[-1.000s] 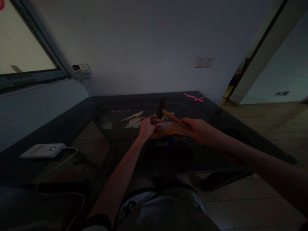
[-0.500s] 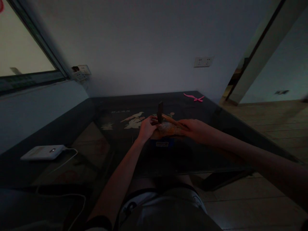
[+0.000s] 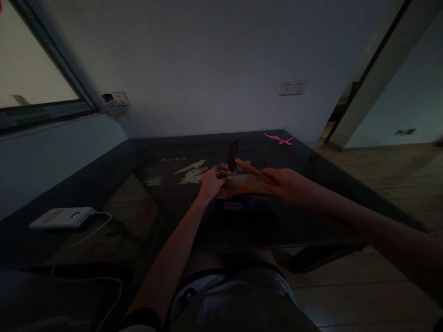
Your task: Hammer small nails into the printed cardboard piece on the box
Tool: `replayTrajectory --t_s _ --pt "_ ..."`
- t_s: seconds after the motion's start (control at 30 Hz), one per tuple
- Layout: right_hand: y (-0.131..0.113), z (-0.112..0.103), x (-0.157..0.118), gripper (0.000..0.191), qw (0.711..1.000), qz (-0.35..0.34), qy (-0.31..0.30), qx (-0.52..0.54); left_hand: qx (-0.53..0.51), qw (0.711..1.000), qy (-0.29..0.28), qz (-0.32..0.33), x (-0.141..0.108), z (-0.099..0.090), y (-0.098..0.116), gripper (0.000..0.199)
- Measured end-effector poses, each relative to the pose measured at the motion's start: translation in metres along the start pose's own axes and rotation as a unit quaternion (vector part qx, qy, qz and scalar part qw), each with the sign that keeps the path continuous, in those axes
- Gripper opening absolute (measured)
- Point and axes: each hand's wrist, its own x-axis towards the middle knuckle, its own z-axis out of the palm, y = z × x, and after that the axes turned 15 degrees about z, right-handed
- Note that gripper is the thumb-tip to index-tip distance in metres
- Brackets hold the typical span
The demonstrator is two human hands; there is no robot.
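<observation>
My right hand (image 3: 285,184) is closed round the wooden handle of a hammer (image 3: 232,156). Its dark head stands upright just beside the fingers of my left hand (image 3: 212,182). Those fingers are pinched together at the left end of a brown, speckled piece (image 3: 246,183), perhaps wood; a thin light bit shows at their tips, too small and dim to name. Under the brown piece lies a blue object (image 3: 238,203) with a pale label. The hammer's handle runs above the brown piece.
The dark table (image 3: 173,230) carries a painted bird pattern (image 3: 194,173). A white power bank (image 3: 62,217) with a white cable (image 3: 110,216) lies at the left. A pink ribbon-like thing (image 3: 280,139) is near the far right corner. Behind the table rises a wall with sockets (image 3: 292,87).
The hammer's head has risen slightly and shifted a little right, its handle lifting off the brown piece. My left hand stays in nearly the same place.
</observation>
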Motion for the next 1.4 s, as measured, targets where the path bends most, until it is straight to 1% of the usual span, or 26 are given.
replayTrajectory --t_s 0.07,0.17,0.3,0.43,0.5,0.63,0.7,0.8,0.87,0.93,1.03,1.1,1.17,1.2,1.27,1.33,1.37,1.4 --pt "0.001 0.0 -0.001 0.02 1.0 0.002 0.009 0.01 0.019 1.0 0.006 -0.001 0.0 0.0 0.002 0.027" --pt "0.003 0.005 0.0 0.022 1.0 0.001 0.01 0.006 0.031 1.0 0.005 0.001 0.001 0.0 0.002 0.025" --pt "0.005 0.012 0.004 0.023 0.999 -0.034 0.021 0.002 0.012 1.0 -0.004 0.002 0.0 0.0 -0.002 0.025" --pt "0.006 0.009 -0.001 0.024 1.0 0.0 0.019 0.014 0.019 1.0 0.001 0.004 0.0 -0.001 -0.002 0.025" --pt "0.006 0.01 -0.001 0.024 0.999 0.0 0.029 0.013 0.029 1.0 0.005 0.007 0.0 -0.001 0.0 0.025" --pt "0.008 0.018 0.003 0.024 0.998 -0.034 0.046 0.0 -0.007 1.0 0.002 -0.005 0.0 -0.001 0.0 0.026" --pt "0.009 0.02 0.003 0.026 0.998 -0.036 0.045 0.007 -0.016 1.0 0.004 -0.008 0.0 -0.001 0.0 0.025" --pt "0.009 0.014 -0.004 0.028 0.998 -0.012 0.034 0.046 0.01 1.0 -0.001 0.007 0.0 -0.003 0.002 0.024" --pt "0.01 0.01 -0.012 0.029 0.996 0.0 0.03 0.083 0.037 0.999 -0.009 0.013 0.0 -0.005 0.004 0.026" --pt "0.014 0.008 -0.02 0.029 0.992 0.003 0.028 0.124 0.042 0.999 -0.021 0.008 0.001 -0.006 0.004 0.029" --pt "0.023 0.014 -0.033 0.035 0.981 0.026 0.002 0.191 -0.018 0.998 -0.06 0.002 0.003 -0.009 0.007 0.036" --pt "0.031 0.02 -0.04 0.041 0.97 0.051 -0.018 0.238 -0.066 0.994 -0.083 0.013 0.006 -0.012 0.012 0.039" --pt "0.039 0.026 -0.047 0.042 0.96 0.069 -0.023 0.272 -0.089 0.993 -0.074 0.035 0.008 -0.018 0.018 0.039" --pt "0.043 0.029 -0.05 0.04 0.956 0.073 -0.018 0.282 -0.091 0.993 -0.057 0.049 0.009 -0.024 0.021 0.037" --pt "0.051 0.035 -0.057 0.037 0.952 0.079 0.001 0.297 -0.071 0.995 -0.003 0.069 0.009 -0.04 0.023 0.032" --pt "0.059 0.041 -0.065 0.037 0.944 0.092 0.014 0.318 -0.01 0.997 0.045 0.057 0.004 -0.062 0.018 0.027" --pt "0.062 0.044 -0.068 0.037 0.937 0.104 0.016 0.332 0.04 0.997 0.052 0.035 -0.001 -0.074 0.013 0.025" --pt "0.065 0.047 -0.072 0.038 0.931 0.118 0.016 0.346 0.103 0.994 0.042 0.006 -0.007 -0.086 0.007 0.023"
